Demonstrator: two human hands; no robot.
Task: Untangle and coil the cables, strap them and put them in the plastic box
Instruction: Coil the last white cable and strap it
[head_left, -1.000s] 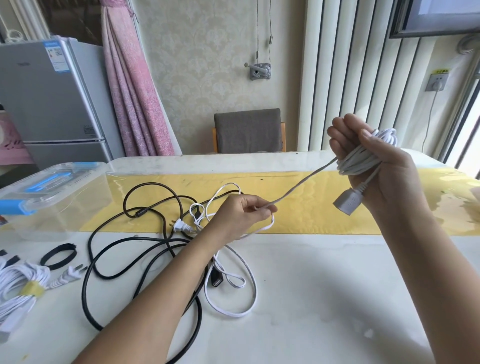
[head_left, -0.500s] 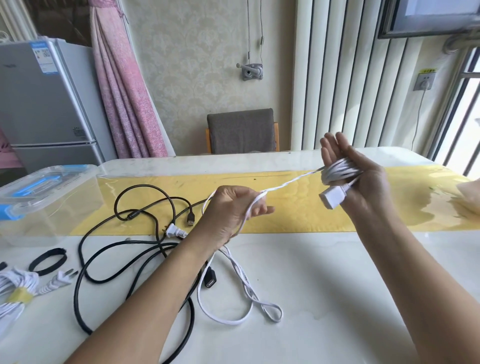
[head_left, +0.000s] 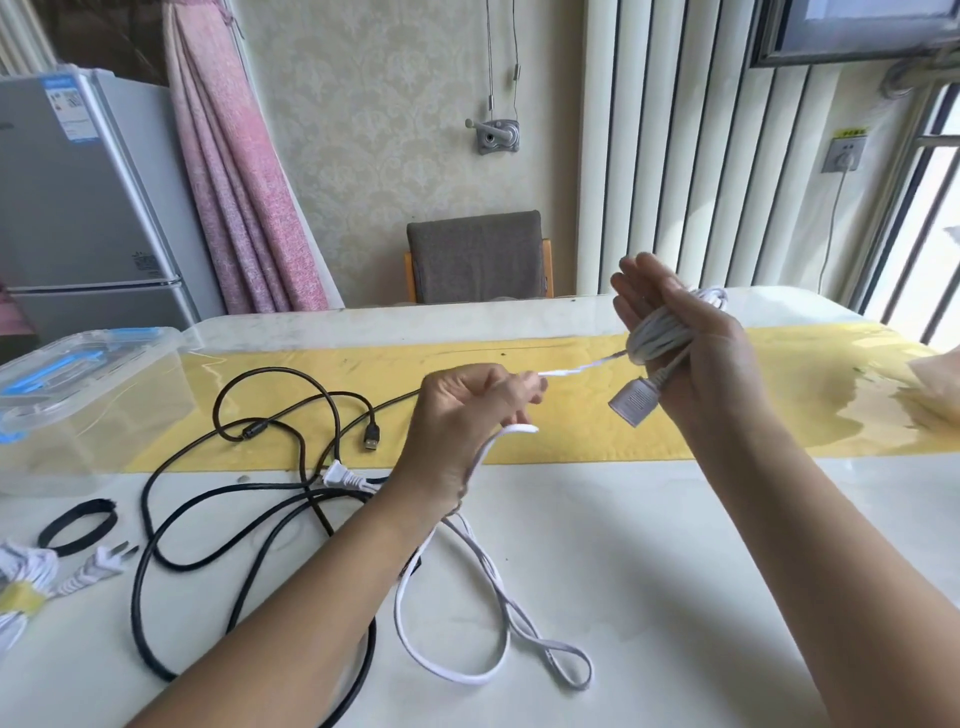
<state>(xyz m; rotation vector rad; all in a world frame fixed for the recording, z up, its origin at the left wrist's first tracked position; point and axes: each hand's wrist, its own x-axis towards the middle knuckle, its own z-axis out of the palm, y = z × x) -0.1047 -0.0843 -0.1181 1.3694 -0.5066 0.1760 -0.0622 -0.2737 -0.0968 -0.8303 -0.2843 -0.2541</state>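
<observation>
The white cable (head_left: 657, 338) is wound in a coil round the right hand (head_left: 691, 358), whose fingers are held straight; its grey socket end (head_left: 634, 402) hangs below the palm. A taut stretch is pinched by the curled fingers of the left hand (head_left: 467, 410), and the slack lies looped on the table (head_left: 675, 571). The clear plastic box (head_left: 78, 410) is seen far left with its blue-clipped lid on; nothing inside can be told. Beside it lie a black cable (head_left: 171, 519), a black strap (head_left: 75, 527) and a yellow-tied white bundle (head_left: 21, 597).
</observation>
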